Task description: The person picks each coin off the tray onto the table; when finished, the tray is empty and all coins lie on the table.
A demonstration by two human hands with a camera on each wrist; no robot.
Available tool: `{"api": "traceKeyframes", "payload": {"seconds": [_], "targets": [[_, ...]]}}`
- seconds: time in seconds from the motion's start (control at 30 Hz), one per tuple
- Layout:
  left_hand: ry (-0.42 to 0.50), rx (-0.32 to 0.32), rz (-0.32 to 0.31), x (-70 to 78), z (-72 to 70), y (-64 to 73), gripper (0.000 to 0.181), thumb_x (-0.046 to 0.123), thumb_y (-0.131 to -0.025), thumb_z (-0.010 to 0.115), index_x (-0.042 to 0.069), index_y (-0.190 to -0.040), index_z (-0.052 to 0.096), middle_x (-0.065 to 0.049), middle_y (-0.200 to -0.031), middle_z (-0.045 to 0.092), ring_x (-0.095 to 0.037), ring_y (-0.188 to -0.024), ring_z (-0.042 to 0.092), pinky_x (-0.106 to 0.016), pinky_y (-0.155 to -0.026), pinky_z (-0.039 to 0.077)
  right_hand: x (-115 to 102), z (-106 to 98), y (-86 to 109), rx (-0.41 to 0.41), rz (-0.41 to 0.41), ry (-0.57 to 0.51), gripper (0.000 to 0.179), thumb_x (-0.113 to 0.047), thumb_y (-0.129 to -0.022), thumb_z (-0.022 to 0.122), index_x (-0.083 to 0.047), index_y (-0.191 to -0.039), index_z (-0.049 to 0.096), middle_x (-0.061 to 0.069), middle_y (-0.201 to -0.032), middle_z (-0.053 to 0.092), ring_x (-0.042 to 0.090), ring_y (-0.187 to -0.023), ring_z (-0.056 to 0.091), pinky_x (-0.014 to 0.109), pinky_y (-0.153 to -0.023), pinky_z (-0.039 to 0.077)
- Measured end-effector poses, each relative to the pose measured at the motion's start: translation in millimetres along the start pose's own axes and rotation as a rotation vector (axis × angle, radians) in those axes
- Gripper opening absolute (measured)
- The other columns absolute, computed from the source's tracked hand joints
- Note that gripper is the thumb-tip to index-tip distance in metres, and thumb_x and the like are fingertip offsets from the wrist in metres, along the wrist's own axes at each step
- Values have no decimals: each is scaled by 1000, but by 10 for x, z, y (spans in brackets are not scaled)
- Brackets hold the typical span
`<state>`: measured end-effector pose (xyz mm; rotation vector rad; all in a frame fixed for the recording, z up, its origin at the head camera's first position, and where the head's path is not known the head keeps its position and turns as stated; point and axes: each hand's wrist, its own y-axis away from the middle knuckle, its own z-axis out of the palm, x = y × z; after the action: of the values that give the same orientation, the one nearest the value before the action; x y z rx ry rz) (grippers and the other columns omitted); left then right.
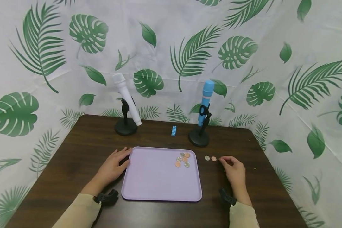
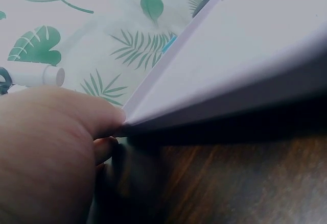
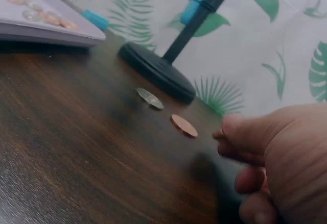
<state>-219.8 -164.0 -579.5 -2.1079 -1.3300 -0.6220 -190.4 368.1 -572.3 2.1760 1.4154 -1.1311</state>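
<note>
A lilac tray [image 1: 156, 180] lies on the dark wooden table. My left hand [image 1: 114, 167] rests at its far left corner, with thumb and fingers touching the rim; in the left wrist view the thumb meets the tray's edge [image 2: 168, 114]. Several copper and silver coins [image 1: 184, 159] are gathered in the tray's far right part. Outside it, to the right, a silver coin [image 1: 206, 158] and a copper coin [image 1: 213, 159] lie side by side. Just right of these, my right hand [image 1: 235, 172] pinches a small coin [image 3: 218, 134], mostly hidden by the fingertips.
Behind the tray stand a white microphone [image 1: 128, 98] on a black stand and a blue microphone [image 1: 206, 95] on another stand [image 1: 199, 137]. Between them lies a small blue studded block [image 1: 174, 131]. A leaf-patterned cloth [image 1: 165, 47] hangs around the table's back and sides.
</note>
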Motion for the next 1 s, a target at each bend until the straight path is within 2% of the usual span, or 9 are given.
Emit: {"api": "traceKeyframes", "payload": {"seconds": [0.1,0.23,0.5,0.63,0.87,1.0], "targets": [[6,6,2,-1,35,8,54,18,-108,67,6,-160,55,-17,-165,55,-42,-159,44,-70,-133,22,-16,-5,17,18,-25,65,13,-27,-103,77,-17,-106,84,7,-98,82,15,-71,64,24,-59,50],[16,-1,-16,-1,56,11,55,18,-108,67,6,-160,54,-16,-165,55,-40,-160,43,-69,-134,21,-40,1,28,46,-53,80,12,-23,-103,77,-13,-106,84,10,-104,84,19,-79,63,24,-62,46],[17,-19,-36,20,6,4,55,19,-109,66,7,-161,53,-15,-167,53,-40,-162,40,-69,-135,18,-84,-5,53,70,-46,79,18,-28,-100,81,-11,-101,85,10,-96,84,14,-73,64,22,-59,47],[14,-24,-43,19,-11,-5,56,20,-109,65,8,-162,53,-15,-168,52,-39,-163,39,-68,-136,17,-117,5,62,79,-61,86,19,-28,-100,80,-9,-101,86,12,-97,84,19,-77,67,25,-62,48],[8,-24,-33,10,15,5,56,19,-108,66,7,-161,53,-15,-167,53,-39,-162,40,-69,-135,18,-99,22,78,55,-15,112,25,-30,-103,76,-8,-108,86,17,-109,84,31,-92,72,29,-69,49],[7,-26,-35,16,20,2,56,19,-109,66,8,-162,53,-14,-167,52,-39,-162,40,-68,-135,18,-85,26,72,66,-7,88,25,-28,-104,74,-6,-107,85,17,-105,84,30,-87,70,29,-67,48]]}}
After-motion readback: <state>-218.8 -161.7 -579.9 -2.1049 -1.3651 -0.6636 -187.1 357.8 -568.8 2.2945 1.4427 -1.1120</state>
